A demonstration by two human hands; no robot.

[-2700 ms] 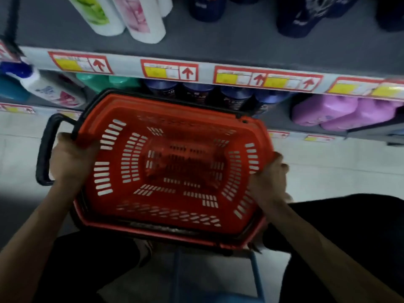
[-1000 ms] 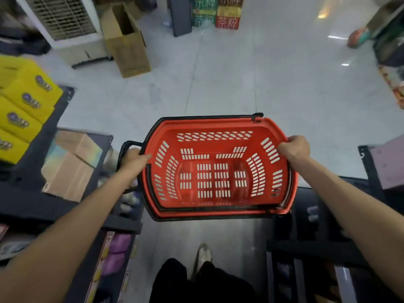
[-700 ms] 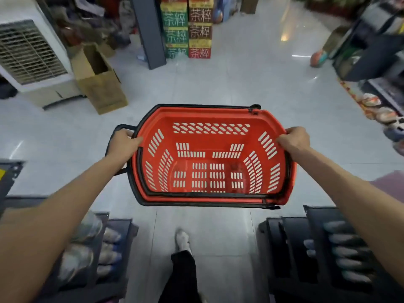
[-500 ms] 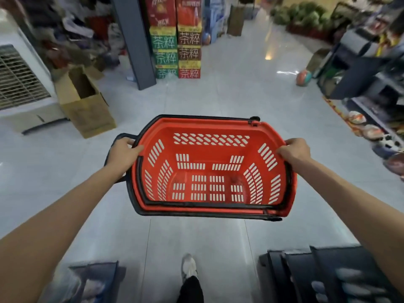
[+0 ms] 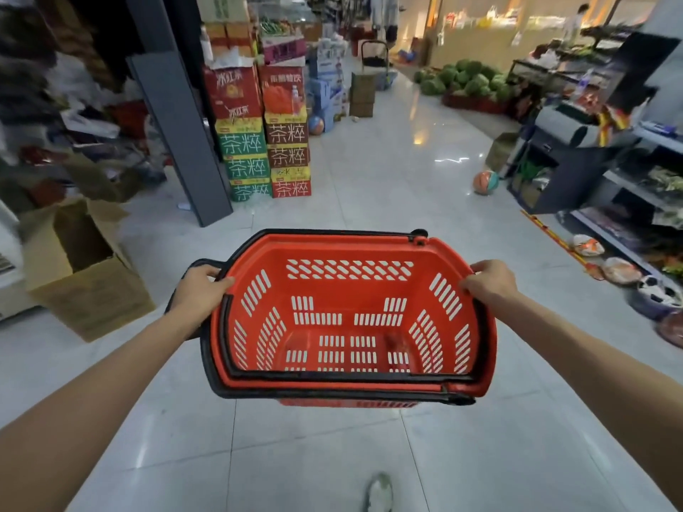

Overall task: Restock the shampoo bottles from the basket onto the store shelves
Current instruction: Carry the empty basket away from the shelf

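Left grip: fingers curled over the left end of the rim of a red plastic shopping basket, against the black handle loop at that end. Right grip: fingers curled over the right end of the same rim. Basket: held between both grips in front of the person, above the pale tiled floor, open side up, its slotted walls and bottom in full view; a black handle lies folded along the near rim. Below: one shoe on the floor. Left: an open cardboard box standing on the floor. Ahead left: stacked drink cartons beside a grey pillar. Ahead right: a pile of green melons, a ball on the floor, and store shelves.
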